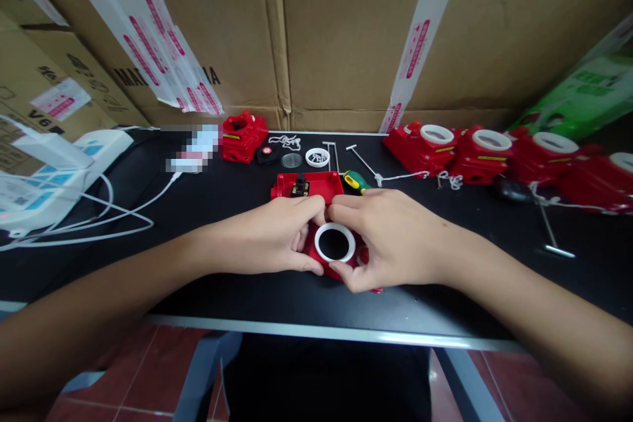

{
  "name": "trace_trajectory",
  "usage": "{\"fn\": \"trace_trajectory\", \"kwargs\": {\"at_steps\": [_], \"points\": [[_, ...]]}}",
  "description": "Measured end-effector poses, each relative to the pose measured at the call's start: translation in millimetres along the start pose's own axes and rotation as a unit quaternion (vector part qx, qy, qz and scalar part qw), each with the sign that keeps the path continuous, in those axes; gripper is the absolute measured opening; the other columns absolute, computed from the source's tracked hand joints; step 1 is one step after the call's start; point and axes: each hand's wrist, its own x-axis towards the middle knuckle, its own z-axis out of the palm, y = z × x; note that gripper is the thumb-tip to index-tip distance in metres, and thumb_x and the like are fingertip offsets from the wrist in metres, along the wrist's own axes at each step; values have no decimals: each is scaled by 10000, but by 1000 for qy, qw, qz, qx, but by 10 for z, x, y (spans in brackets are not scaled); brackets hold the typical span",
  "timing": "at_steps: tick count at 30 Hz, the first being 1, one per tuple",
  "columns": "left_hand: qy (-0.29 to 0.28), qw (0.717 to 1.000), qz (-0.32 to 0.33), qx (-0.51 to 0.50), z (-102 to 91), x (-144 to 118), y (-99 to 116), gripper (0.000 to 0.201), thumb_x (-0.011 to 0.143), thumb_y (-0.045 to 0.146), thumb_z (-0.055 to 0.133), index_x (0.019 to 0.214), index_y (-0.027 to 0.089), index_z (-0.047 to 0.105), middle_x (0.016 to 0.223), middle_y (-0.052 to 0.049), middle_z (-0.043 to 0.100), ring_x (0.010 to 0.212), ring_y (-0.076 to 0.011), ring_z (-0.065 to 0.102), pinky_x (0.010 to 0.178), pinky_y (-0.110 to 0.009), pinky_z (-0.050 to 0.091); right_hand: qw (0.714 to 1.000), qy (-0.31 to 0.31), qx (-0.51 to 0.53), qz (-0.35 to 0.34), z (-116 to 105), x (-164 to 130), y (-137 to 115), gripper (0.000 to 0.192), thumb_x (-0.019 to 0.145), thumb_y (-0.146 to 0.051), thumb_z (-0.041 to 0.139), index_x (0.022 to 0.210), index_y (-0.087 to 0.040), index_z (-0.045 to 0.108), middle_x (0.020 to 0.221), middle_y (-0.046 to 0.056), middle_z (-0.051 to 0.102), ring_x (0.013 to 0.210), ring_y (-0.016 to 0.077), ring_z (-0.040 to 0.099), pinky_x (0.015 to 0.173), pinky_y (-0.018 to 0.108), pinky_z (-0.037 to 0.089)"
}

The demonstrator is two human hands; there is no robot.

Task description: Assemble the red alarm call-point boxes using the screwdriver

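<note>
On the black table, the left hand curls its fingers tight against the left side of the red housing with a white ring, near the front edge, while the right hand clasps its right side, thumb beneath, fingertips meeting above.

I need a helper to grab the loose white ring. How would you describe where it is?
On the black table, look behind the hands, near the cardboard wall. The white ring lies flat beside a clear disc; unlike the other rings, it sits in no red housing.
</note>
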Motion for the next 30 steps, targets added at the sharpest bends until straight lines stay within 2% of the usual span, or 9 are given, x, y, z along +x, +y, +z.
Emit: {"fn": "trace_trajectory", "kwargs": {"at_steps": [6, 9, 11, 13, 19, 25, 27, 30], "points": [[10, 1000, -4, -6, 1, -4, 0, 403, 867, 388, 899, 1029, 217, 572, 876, 21, 691, 770, -187, 703, 681, -312, 513, 1000, -4, -3, 2, -30, -12, -15, 344, 801, -455, 778, 1003, -202, 664, 1000, 45, 748, 768, 213, 669, 737, 337, 449], [26, 999, -16, -16, 18, -2, -5, 399, 866, 411, 882, 1054, 221, 585, 894, 12, 703, 762, -188, 708, 674, -315, 519, 999, -6, -37, 23, -49, -12, 4, 457, 906, -636, 728, 969, -186, 675, 959, 70, 755, 733, 218, 661, 716, 350, 412], [43, 998, -29, -22, 37, 2, -10, 423, 856, 425, 880, 1090, 222, 591, 913, 2, 718, 758, -191, 712, 667, -318, 518, 996, -24, -63, 56, -63, -8, 21, 614, 957, -793, 613, 875, -187, 668, 869, 73, 747, 662, 208, 626, 655, 348, 342], [57, 997, -43, -20, 58, 6, -15, 471, 846, 439, 884, 1139, 223, 585, 892, 3, 720, 750, -200, 712, 662, -324, 516, 993, -42, -75, 80, -73, -5, 30, 684, 971, -845, 550, 793, -193, 658, 801, 66, 738, 617, 196, 595, 615, 342, 272], [66, 996, -52, -26, 72, 16, -28, 573, 814, 506, 930, 1199, 225, 611, 880, 7, 722, 790, -222, 724, 711, -348, 539, 996, -27, -51, 67, -74, -9, 18, 526, 990, -671, 643, 790, -186, 687, 822, 50, 755, 593, 155, 563, 591, 334, 235], [68, 995, -47, -61, 60, 20, -44, 537, 789, 404, 973, 1130, 213, 606, 830, 32, 710, 741, -196, 717, 675, -322, 528, 998, -12, -32, 55, -58, -14, 21, 400, 940, -558, 689, 781, -192, 665, 813, 32, 745, 620, 160, 575, 627, 323, 282], [69, 994, -40, -71, 64, 20, -52, 533, 790, 395, 972, 1127, 211, 602, 833, 32, 711, 728, -184, 707, 662, -314, 526, 997, -16, -38, 60, -48, -2, 19, 420, 950, -580, 678, 793, -190, 674, 816, 41, 747, 634, 171, 590, 640, 327, 287], [65, 995, -31, -69, 80, 20, -70, 526, 816, 415, 948, 1147, 212, 593, 811, 35, 702, 704, -179, 692, 626, -306, 507, 996, -26, -42, 68, -33, 17, 19, 570, 978, -727, 612, 812, -187, 690, 823, 56, 751, 641, 181, 601, 630, 328, 269]]}}
